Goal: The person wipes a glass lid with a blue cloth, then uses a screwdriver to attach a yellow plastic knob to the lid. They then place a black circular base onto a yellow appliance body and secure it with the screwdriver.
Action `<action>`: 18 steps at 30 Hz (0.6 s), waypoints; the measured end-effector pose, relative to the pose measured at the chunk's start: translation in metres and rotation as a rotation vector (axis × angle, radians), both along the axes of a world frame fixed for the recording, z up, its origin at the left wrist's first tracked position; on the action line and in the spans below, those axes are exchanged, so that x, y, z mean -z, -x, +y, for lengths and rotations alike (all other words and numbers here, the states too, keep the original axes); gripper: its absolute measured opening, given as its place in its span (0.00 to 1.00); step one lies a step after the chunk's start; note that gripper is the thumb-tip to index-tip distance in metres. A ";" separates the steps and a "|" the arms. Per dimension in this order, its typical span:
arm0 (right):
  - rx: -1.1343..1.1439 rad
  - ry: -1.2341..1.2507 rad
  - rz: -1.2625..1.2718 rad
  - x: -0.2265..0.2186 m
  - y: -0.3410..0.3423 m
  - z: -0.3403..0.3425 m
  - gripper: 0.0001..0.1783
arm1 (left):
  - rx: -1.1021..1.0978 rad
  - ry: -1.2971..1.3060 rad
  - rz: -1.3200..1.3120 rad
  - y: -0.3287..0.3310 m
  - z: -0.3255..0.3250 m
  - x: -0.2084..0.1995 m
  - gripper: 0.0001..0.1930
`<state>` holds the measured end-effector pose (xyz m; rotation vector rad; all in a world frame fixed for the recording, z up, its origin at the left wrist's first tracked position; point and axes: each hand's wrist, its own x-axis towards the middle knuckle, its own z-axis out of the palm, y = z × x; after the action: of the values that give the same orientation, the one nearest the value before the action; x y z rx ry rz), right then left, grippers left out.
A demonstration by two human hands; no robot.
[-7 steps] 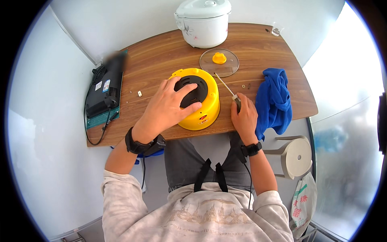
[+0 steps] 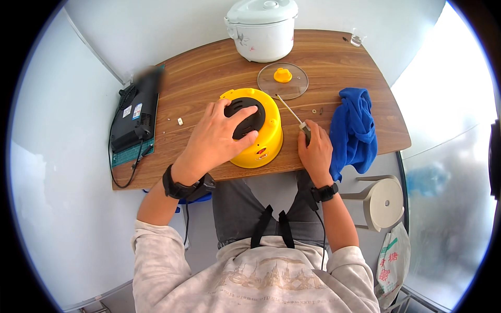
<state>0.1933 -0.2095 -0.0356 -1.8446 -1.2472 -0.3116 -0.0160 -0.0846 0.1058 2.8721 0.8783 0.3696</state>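
Note:
A yellow electric pot stands on the table with its round black slotted base plate facing up. My left hand holds it from the left, the fingers bent over the black plate and the thumb on the yellow edge nearest me. In my right hand is a screwdriver, its handle partly hidden by the fingers. The long metal shaft points away and to the left, its tip beside the pot and close to the glass lid. That lid has a yellow knob.
A white rice cooker stands at the back. Right of my right hand lies a blue cloth. A black device with a cable rests on a green mat at left. Several small parts, including a white piece and a washer, lie around.

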 end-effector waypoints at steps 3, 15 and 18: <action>0.000 -0.015 -0.010 0.002 -0.001 0.001 0.16 | 0.011 0.026 0.016 0.001 0.002 -0.001 0.24; 0.000 -0.006 -0.002 0.001 0.000 0.001 0.16 | 0.038 -0.010 0.011 0.003 0.002 0.004 0.22; 0.004 -0.003 -0.009 0.002 -0.001 0.001 0.16 | 0.063 0.030 -0.003 0.007 0.005 0.003 0.22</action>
<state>0.1942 -0.2087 -0.0373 -1.8454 -1.2486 -0.3241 -0.0232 -0.0800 0.1024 2.8629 0.7835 0.3509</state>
